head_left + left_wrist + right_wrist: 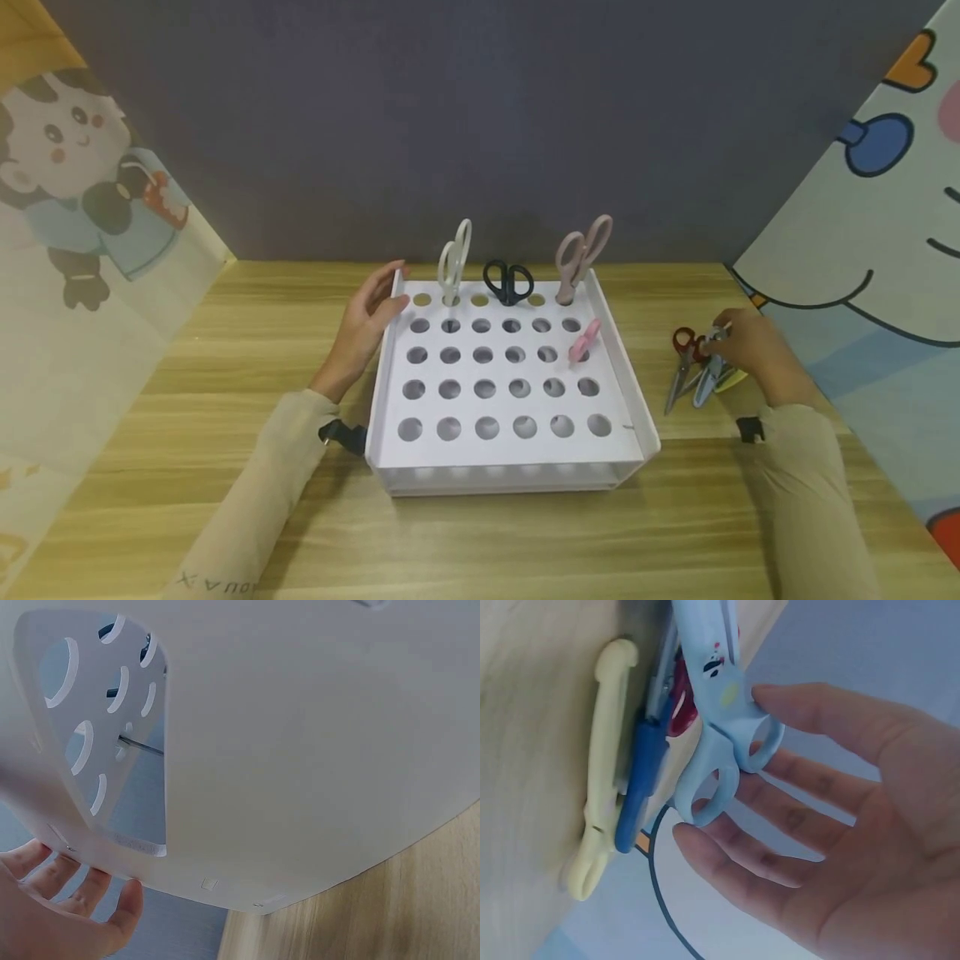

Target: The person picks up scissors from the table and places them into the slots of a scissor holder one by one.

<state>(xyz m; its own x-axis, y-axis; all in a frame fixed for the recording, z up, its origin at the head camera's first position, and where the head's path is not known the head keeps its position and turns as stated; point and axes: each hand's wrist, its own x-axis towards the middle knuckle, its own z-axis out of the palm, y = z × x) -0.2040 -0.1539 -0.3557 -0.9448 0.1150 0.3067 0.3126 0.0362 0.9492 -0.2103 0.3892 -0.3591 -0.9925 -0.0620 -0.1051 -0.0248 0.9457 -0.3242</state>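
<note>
A white rack (487, 454) with rows of round holes stands on the table. My left hand (365, 325) grips its back left corner, thumb over the side panel; in the left wrist view the curled fingers (94, 889) meet the panel's edge. White scissors (452, 262), black scissors (507, 283), dusty-pink scissors (577, 260) and small pink scissors (585, 340) stand in holes, handles up. On the right, my right hand (757, 346) holds light blue scissors (720, 712) at the handle, thumb on one side and fingers behind the loops.
Beside the right hand lie red-handled scissors (681, 367), a blue-handled tool (641, 776) and a pale yellow pair of scissors (604, 750). A dark panel (480, 125) rises behind the table (300, 533). Walls with cartoon pictures stand on the left and right.
</note>
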